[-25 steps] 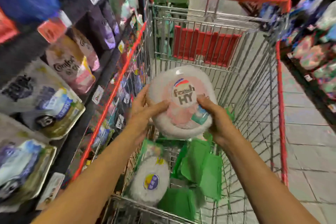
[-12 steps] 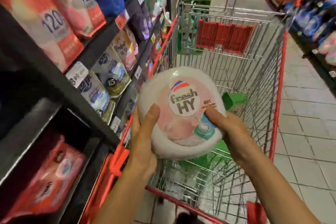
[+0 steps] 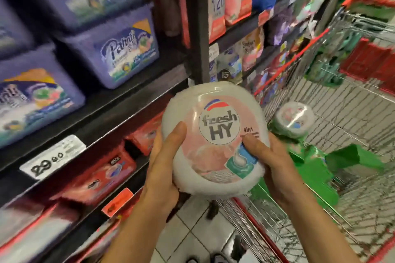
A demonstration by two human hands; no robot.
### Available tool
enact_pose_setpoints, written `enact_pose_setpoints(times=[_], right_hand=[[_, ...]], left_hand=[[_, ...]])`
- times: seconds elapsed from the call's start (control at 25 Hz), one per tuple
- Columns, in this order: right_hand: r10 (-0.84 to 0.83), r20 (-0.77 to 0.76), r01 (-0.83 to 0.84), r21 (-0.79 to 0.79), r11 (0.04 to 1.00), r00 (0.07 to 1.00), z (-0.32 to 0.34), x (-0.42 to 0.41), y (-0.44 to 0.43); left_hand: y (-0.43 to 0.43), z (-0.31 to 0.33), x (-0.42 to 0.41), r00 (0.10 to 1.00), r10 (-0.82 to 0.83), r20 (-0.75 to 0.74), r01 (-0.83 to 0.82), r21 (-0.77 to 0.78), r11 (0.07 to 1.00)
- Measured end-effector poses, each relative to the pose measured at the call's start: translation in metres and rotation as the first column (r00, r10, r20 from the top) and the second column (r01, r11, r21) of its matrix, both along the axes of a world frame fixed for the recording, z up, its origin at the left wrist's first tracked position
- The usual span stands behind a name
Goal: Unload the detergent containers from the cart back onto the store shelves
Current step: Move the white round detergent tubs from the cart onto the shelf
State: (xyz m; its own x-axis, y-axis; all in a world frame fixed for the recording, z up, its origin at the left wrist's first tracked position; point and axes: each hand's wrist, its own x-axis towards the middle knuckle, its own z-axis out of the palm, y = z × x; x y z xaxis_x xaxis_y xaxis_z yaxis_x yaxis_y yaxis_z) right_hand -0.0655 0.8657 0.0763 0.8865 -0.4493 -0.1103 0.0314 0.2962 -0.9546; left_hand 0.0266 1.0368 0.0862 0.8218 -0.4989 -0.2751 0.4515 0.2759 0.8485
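I hold a round white detergent tub (image 3: pixel 215 143) with a pink "fresh HY" label, lid facing me, in front of the dark shelves (image 3: pixel 128 102). My left hand (image 3: pixel 164 164) grips its left side, thumb on the lid. My right hand (image 3: pixel 271 164) grips its right side, thumb on the label. A second similar white tub (image 3: pixel 294 120) lies in the wire cart (image 3: pixel 352 113) to the right, beside green packs (image 3: pixel 316 168).
Purple "Parnis" tubs (image 3: pixel 119 49) fill the upper shelf at left. Red pouches (image 3: pixel 102 173) lie on the shelf below, behind a "29.00" price tag (image 3: pixel 51 160). Bags of softener (image 3: pixel 235 2) hang further along. The cart's red rim (image 3: pixel 267 235) stands close to the shelf; white floor tiles (image 3: pixel 192 237) show below.
The view has swung left toward the shelves. Both hands have carried the tub out over the cart's left side and up to the shelf front; grip unchanged.
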Motion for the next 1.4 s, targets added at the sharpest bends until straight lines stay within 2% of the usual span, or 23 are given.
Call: enact_pose_setpoints(times=[0.24, 0.36, 0.48, 0.6, 0.76, 1.0, 1.16, 1.28, 1.4], right_hand=[[0.235, 0.031, -0.236, 0.031, 0.971, 0.972, -0.003, 0.032, 0.027], [0.314, 0.027, -0.314, 0.01, 0.949, 0.949, -0.007, 0.035, 0.051], [0.347, 0.116, -0.35, 0.01, 0.937, 0.931, 0.007, 0.039, 0.069], [0.382, 0.25, -0.377, -0.073, 0.924, 0.89, 0.041, 0.046, 0.081], [0.389, 0.41, -0.359, -0.151, 0.921, 0.825, 0.093, 0.05, 0.092], [0.413, 0.604, -0.324, -0.256, 0.911, 0.682, 0.159, 0.052, 0.095], [0.456, 0.662, -0.262, -0.377, 0.888, 0.595, 0.213, 0.068, 0.099], [0.498, 0.701, -0.243, -0.438, 0.866, 0.51, 0.258, 0.087, 0.1], [0.541, 0.693, -0.231, -0.495, 0.838, 0.476, 0.304, 0.111, 0.102]], left_hand=[[0.042, 0.0, -0.023, 0.956, 0.291, -0.041, -0.291, 0.015, 0.957], [0.069, 0.0, -0.038, 0.933, 0.357, -0.047, -0.356, 0.019, 0.934], [0.088, 0.016, -0.046, 0.904, 0.421, 0.074, -0.422, -0.001, 0.907], [0.098, 0.051, -0.047, 0.855, 0.464, 0.231, -0.465, -0.054, 0.884], [0.108, 0.106, -0.049, 0.78, 0.448, 0.437, -0.441, -0.123, 0.889], [0.119, 0.171, -0.055, 0.65, 0.422, 0.632, -0.399, -0.189, 0.897], [0.127, 0.224, -0.044, 0.542, 0.416, 0.73, -0.393, -0.217, 0.894], [0.128, 0.266, -0.028, 0.419, 0.39, 0.82, -0.386, -0.228, 0.894], [0.13, 0.308, -0.003, 0.322, 0.364, 0.874, -0.404, -0.221, 0.888]])
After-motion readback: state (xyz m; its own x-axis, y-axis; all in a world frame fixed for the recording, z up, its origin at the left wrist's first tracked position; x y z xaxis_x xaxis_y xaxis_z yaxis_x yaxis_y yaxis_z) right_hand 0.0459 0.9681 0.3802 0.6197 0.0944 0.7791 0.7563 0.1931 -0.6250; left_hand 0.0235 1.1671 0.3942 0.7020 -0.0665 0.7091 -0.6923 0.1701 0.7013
